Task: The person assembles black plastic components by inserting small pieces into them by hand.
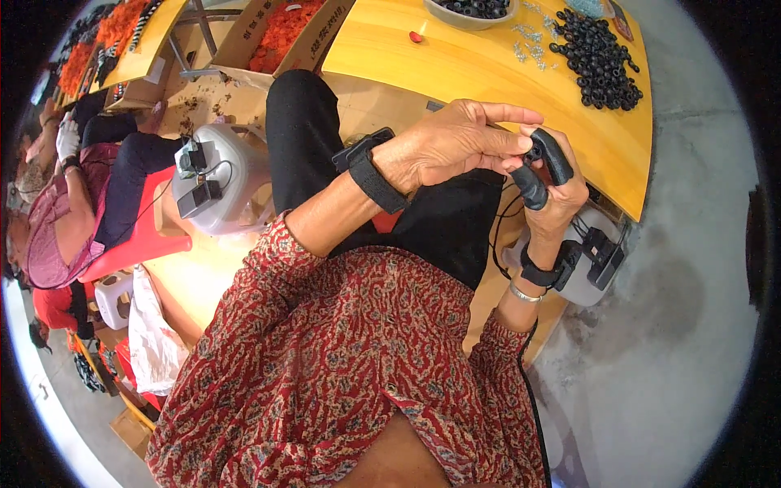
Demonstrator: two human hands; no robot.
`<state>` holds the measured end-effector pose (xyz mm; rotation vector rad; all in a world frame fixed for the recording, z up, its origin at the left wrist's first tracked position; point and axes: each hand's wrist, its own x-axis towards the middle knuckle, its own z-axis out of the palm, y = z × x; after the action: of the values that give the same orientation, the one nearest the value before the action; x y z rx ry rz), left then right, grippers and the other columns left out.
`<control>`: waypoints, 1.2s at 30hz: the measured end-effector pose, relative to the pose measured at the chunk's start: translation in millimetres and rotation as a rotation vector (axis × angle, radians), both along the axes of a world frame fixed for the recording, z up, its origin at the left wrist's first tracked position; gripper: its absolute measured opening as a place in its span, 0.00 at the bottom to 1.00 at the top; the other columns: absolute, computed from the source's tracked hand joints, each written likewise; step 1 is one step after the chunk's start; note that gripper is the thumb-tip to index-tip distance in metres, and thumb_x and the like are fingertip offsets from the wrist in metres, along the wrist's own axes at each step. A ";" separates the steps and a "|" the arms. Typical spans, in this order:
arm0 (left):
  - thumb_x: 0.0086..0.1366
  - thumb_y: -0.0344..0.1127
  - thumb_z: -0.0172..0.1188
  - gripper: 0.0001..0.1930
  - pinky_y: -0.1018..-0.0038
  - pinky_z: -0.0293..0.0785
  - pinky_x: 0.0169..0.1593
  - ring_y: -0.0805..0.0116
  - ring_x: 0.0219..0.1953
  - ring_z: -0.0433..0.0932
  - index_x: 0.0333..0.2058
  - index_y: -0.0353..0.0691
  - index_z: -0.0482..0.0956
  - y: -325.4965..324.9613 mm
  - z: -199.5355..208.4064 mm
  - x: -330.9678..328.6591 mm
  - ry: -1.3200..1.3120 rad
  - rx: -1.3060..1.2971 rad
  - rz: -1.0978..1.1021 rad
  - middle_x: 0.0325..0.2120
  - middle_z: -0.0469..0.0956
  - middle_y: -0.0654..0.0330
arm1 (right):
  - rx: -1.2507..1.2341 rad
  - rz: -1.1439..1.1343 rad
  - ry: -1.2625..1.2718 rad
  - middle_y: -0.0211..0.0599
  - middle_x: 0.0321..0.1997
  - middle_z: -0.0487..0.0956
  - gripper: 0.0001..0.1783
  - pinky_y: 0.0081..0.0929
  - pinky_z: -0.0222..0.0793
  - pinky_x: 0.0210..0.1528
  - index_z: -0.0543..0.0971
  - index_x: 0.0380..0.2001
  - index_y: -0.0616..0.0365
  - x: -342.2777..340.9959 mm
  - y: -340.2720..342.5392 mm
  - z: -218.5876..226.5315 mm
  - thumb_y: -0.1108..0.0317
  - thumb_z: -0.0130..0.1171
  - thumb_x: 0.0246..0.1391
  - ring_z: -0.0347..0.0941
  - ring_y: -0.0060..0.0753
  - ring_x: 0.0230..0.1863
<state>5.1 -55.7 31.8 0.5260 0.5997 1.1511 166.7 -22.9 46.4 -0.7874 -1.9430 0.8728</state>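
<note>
My left hand (457,140) reaches across to my right hand (563,193), and the two meet above my lap at the table's near edge. Black covers wrap the thumb and a finger of the right hand. Between those covered tips sits a small black round part (534,152), partly hidden by the fingers. My left thumb and a fingertip pinch at the same part, while another left finger stretches out. Whether a smaller piece is also between the left fingertips I cannot make out.
On the yellow table (390,49) lie a pile of black round parts (598,61), scattered small silver metal pieces (530,37), a bowl (470,18) of black parts and a red piece (416,37). A box of orange pieces (285,37) stands beyond. A co-worker (69,195) sits at left.
</note>
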 end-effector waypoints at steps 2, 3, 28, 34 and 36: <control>0.62 0.31 0.57 0.21 0.80 0.75 0.45 0.79 0.37 0.77 0.54 0.37 0.69 -1.1 1.4 -1.5 -0.013 0.000 -0.040 0.39 0.77 0.64 | 0.006 -0.017 -0.026 0.29 0.35 0.77 0.19 0.17 0.67 0.35 0.78 0.36 0.64 0.7 0.8 0.5 0.71 0.71 0.38 0.72 0.21 0.31; 0.62 0.31 0.57 0.21 0.80 0.75 0.45 0.79 0.37 0.77 0.54 0.37 0.69 -2.0 1.6 -1.6 -0.014 0.000 -0.042 0.39 0.77 0.64 | -0.021 -0.012 0.034 0.30 0.35 0.77 0.19 0.17 0.68 0.36 0.78 0.36 0.64 0.9 2.1 -1.7 0.71 0.71 0.38 0.72 0.22 0.32; 0.65 0.36 0.55 0.19 0.80 0.75 0.40 0.77 0.34 0.78 0.53 0.36 0.70 -3.2 3.5 5.4 -0.141 -0.109 -0.027 0.36 0.79 0.61 | 0.083 0.020 -0.057 0.24 0.28 0.72 0.19 0.12 0.57 0.25 0.76 0.34 0.64 0.8 -2.7 4.6 0.71 0.72 0.37 0.63 0.15 0.25; 0.64 0.34 0.56 0.17 0.81 0.75 0.39 0.78 0.30 0.76 0.50 0.36 0.72 -9.4 8.9 10.8 -0.192 -0.190 0.003 0.36 0.79 0.62 | 0.128 0.054 -0.005 0.27 0.27 0.72 0.19 0.14 0.58 0.26 0.75 0.32 0.66 3.4 -2.2 0.2 0.71 0.72 0.37 0.63 0.18 0.24; 0.64 0.33 0.56 0.16 0.81 0.75 0.39 0.79 0.30 0.76 0.50 0.36 0.73 -10.4 9.4 11.9 -0.226 -0.205 0.002 0.35 0.79 0.63 | 0.169 0.050 -0.004 0.27 0.27 0.72 0.19 0.14 0.58 0.25 0.75 0.32 0.66 4.0 -0.5 -2.2 0.71 0.72 0.37 0.64 0.18 0.24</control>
<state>17.0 -66.1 41.2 0.2159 0.5149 1.1183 170.7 -23.4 44.2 -0.6441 -2.0171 0.7255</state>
